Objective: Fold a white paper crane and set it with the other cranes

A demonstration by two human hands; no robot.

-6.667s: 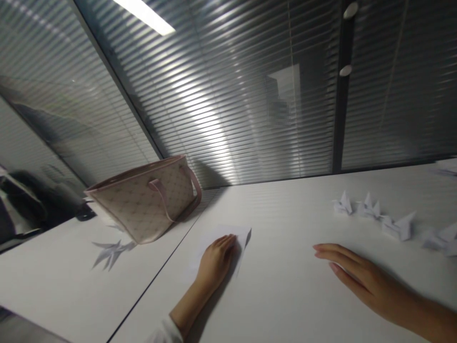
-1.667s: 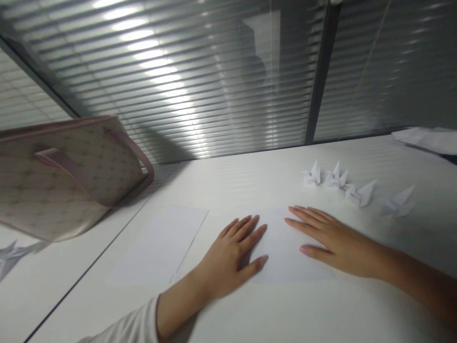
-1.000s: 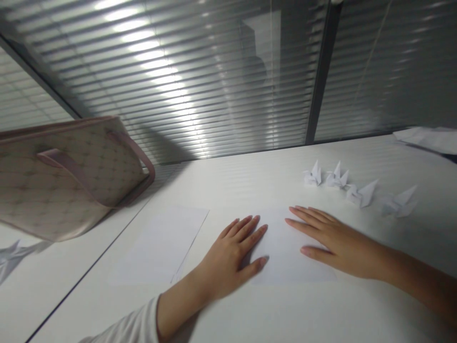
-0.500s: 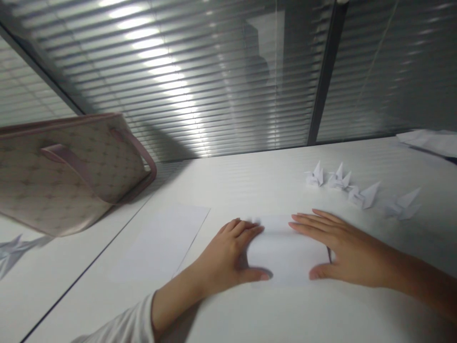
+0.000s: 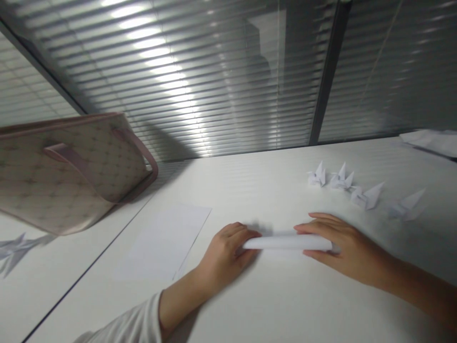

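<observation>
A sheet of white paper (image 5: 282, 243), now seen as a narrow, bent-over band, lies between my two hands just above the white table. My left hand (image 5: 228, 247) pinches its left end, fingers on the far side and thumb on the near side. At the right end, my right hand (image 5: 332, 240) grips the paper the same way, with its index finger and thumb along the edges. Whether the band is creased or only curved, I cannot tell. Left of my left hand, flat white paper (image 5: 164, 243) rests on the table.
Several folded paper cranes (image 5: 366, 196) stand at the right, beyond my right hand. A patterned handbag (image 5: 67, 176) with pink handles is at the left, a folded paper piece (image 5: 12, 250) before it. White papers (image 5: 432, 141) lie far right. Blinds (image 5: 214, 81) line the back.
The paper between my hands has gone from a broad, open surface to a narrow band. My fingers and thumbs have come closer together around its ends.
</observation>
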